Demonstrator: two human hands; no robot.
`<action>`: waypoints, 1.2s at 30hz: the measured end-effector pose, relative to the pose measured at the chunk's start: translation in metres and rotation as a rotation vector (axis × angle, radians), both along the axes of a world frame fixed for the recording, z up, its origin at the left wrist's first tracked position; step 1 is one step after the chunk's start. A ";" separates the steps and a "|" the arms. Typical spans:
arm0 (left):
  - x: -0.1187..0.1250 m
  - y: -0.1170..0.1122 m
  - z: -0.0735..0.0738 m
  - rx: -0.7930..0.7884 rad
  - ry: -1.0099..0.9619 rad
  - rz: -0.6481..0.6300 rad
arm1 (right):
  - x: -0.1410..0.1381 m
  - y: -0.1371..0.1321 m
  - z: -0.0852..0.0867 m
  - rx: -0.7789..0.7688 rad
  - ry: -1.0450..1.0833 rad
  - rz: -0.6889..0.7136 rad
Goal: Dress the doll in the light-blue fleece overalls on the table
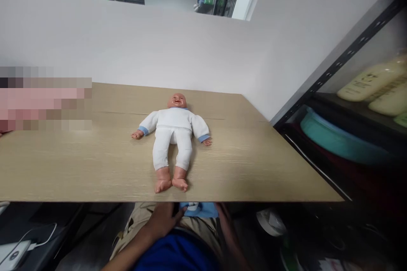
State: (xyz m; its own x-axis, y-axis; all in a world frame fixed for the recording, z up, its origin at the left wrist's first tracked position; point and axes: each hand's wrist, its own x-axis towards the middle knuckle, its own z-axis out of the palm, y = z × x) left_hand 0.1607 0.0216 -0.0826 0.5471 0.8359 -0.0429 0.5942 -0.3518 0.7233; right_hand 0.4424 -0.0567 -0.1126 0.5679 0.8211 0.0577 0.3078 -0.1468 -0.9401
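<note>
A baby doll (174,135) in a white suit with blue cuffs lies face up on the wooden table (95,165), its bare feet toward me. Both my hands are below the table's near edge, over my lap. My left hand (163,220) rests on my thigh with its thumb pressed on the left end of a small blue cloth (197,210). My right hand (222,216) is at the cloth's right end, and the table edge hides its fingers. Neither hand touches the doll.
A black metal shelf (333,67) stands to the right, with a teal basin (333,139) and pale bottles (372,84) on it. A white wall runs behind the table. Another person, blurred out, is at the far left. A white device with a cable (15,252) lies at the lower left.
</note>
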 end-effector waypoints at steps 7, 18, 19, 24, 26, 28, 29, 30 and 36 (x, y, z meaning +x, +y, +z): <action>-0.004 -0.002 0.000 -0.006 -0.091 0.005 | 0.002 -0.014 0.012 -0.041 0.040 -0.041; -0.056 -0.032 0.114 -0.360 -0.168 -0.172 | -0.036 -0.049 0.125 0.402 -0.262 0.300; -0.060 -0.033 0.135 -0.435 -0.193 -0.229 | -0.042 -0.046 0.141 0.465 -0.256 0.352; -0.070 -0.026 0.220 -0.479 -0.416 -0.542 | -0.065 -0.021 0.217 0.694 -0.086 0.650; -0.067 -0.018 0.238 -0.331 -0.519 -0.518 | -0.069 -0.009 0.245 0.780 -0.041 0.749; -0.060 -0.008 0.250 -0.140 -0.566 -0.456 | -0.072 0.004 0.273 0.850 -0.026 0.843; -0.054 -0.001 0.255 -0.081 -0.571 -0.437 | -0.072 0.010 0.287 0.877 -0.031 0.885; -0.049 0.006 0.259 -0.059 -0.572 -0.432 | -0.071 0.016 0.300 0.890 -0.048 0.920; -0.024 0.043 0.278 -0.284 -0.679 -0.505 | -0.060 0.038 0.355 0.834 -0.273 0.983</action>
